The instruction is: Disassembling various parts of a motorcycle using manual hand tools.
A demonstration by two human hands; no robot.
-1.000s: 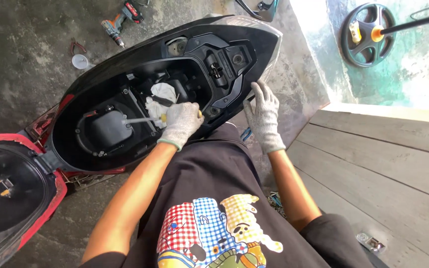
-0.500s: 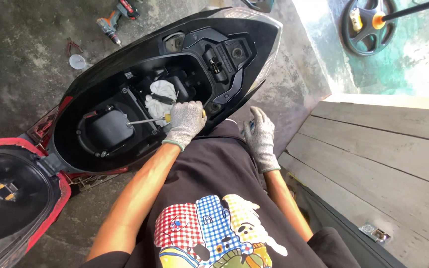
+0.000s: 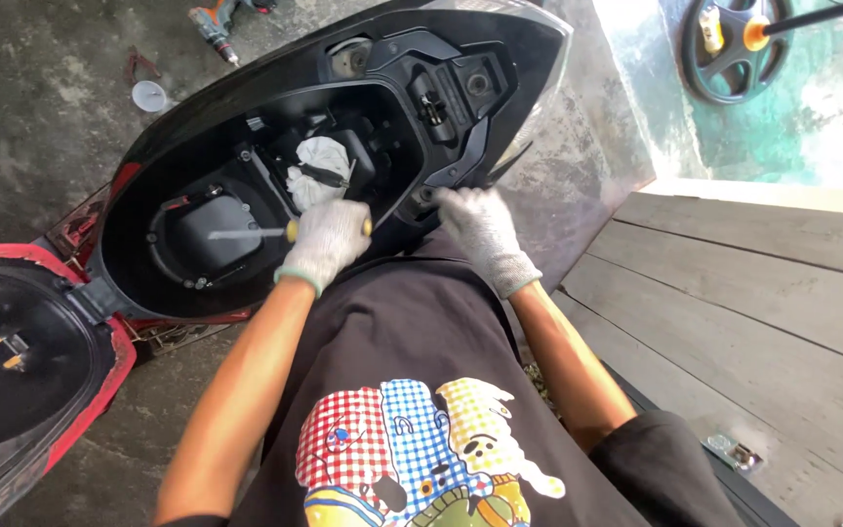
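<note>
Since the earlier frame the right hand is shifted up from the seat edge onto the rear rim of the black under-seat compartment, gloved fingers spread flat against it. A yellow-handled screwdriver is clamped in the closed left hand, shaft pointing left over the dark battery cover. A white rag is seen just above that hand; no labels can be made out.

Single head cam, looking steeply down from your chest height. You're close over the scooter's open underseat bay. Tilt probably slightly leftward.
</note>
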